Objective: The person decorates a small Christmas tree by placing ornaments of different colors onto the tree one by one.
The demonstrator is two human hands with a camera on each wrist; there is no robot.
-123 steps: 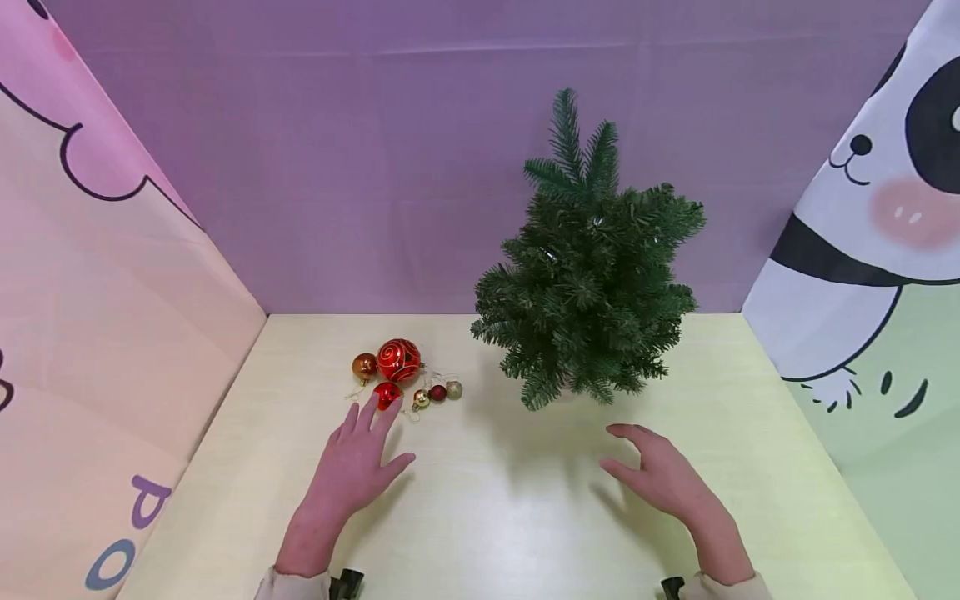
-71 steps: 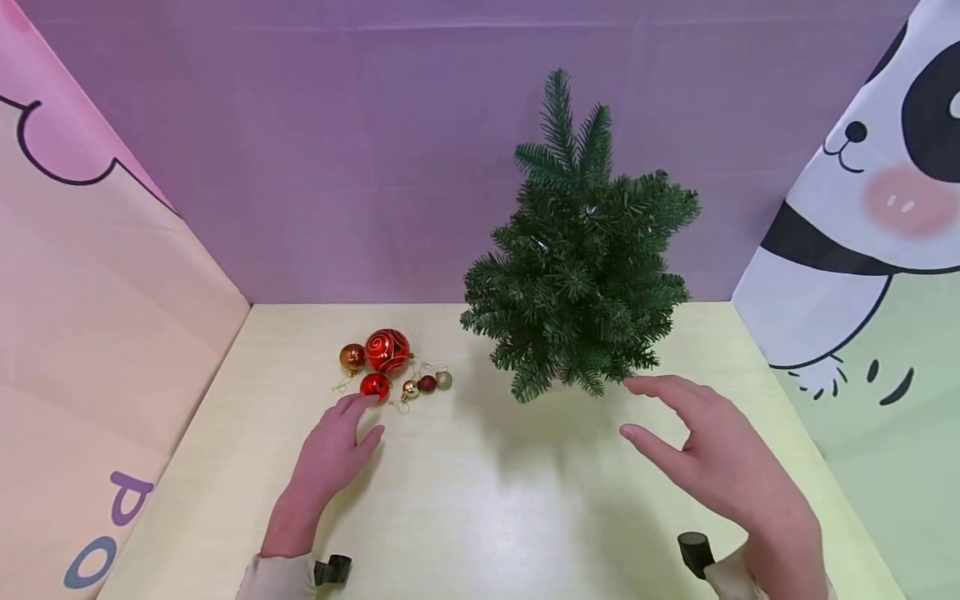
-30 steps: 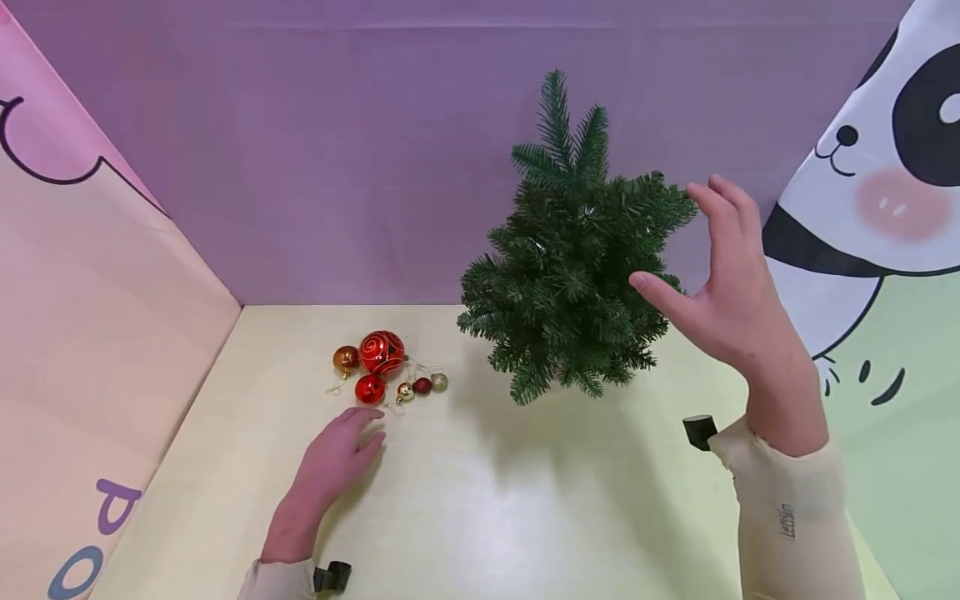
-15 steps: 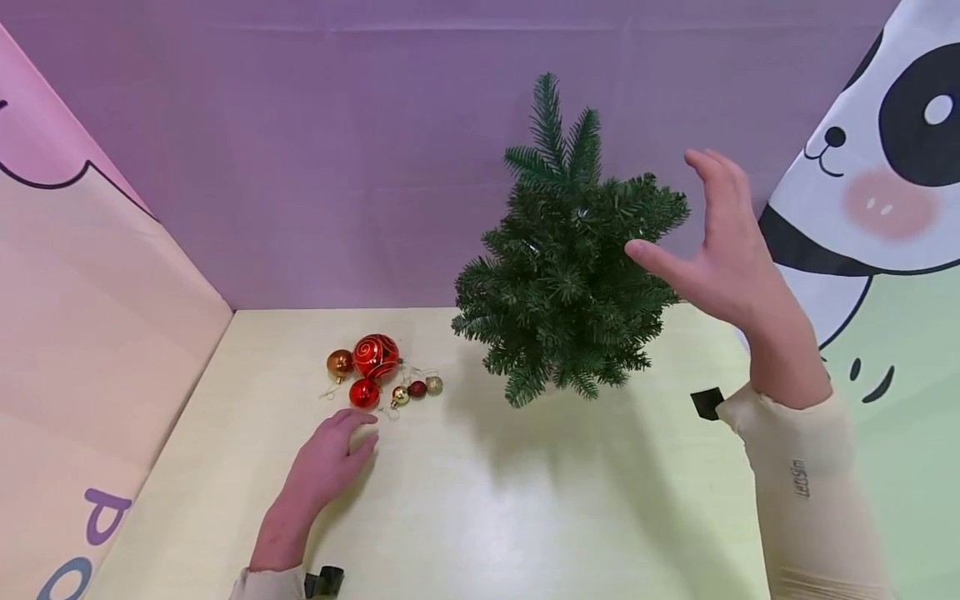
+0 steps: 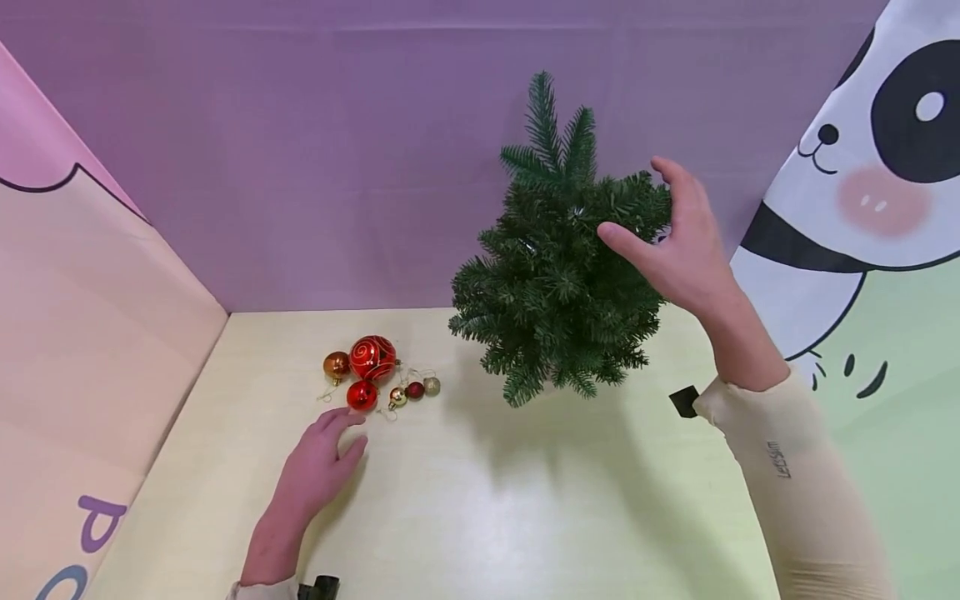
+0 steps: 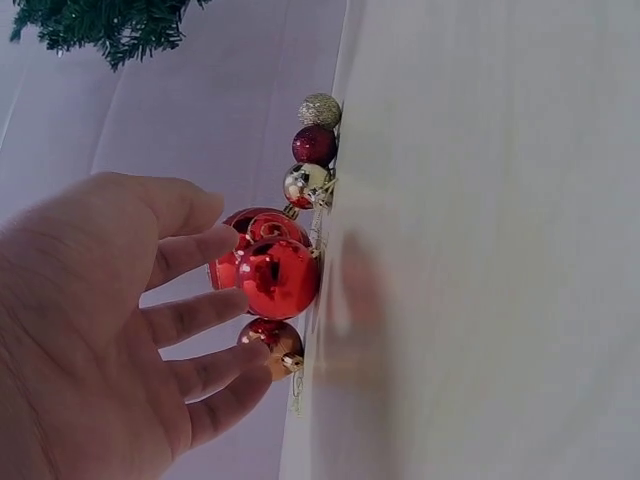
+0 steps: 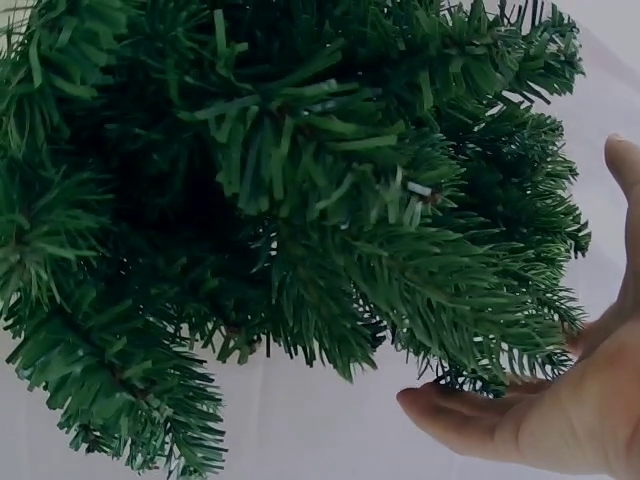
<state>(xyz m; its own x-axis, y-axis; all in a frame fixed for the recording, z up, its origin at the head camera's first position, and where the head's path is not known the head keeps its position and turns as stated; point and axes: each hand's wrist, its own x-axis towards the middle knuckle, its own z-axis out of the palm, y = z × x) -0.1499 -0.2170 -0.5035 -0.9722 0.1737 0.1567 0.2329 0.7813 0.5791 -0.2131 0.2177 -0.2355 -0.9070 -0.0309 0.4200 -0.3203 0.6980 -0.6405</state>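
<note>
One tree (image 5: 558,287), long axis upright, tip (image 5: 547,129) up, right grip (image 5: 684,254) wide, left grip (image 5: 313,467) wide

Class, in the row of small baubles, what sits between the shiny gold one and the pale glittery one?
A dark red bauble sits between the gold bauble and the pale bauble, in the head and left wrist views.

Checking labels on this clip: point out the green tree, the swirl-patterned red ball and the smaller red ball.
Green tree (image 5: 558,283), head view: middle of its branches.
Swirl-patterned red ball (image 5: 372,358), head view: its rounded body.
Smaller red ball (image 6: 282,280), left wrist view: its glossy side.
</note>
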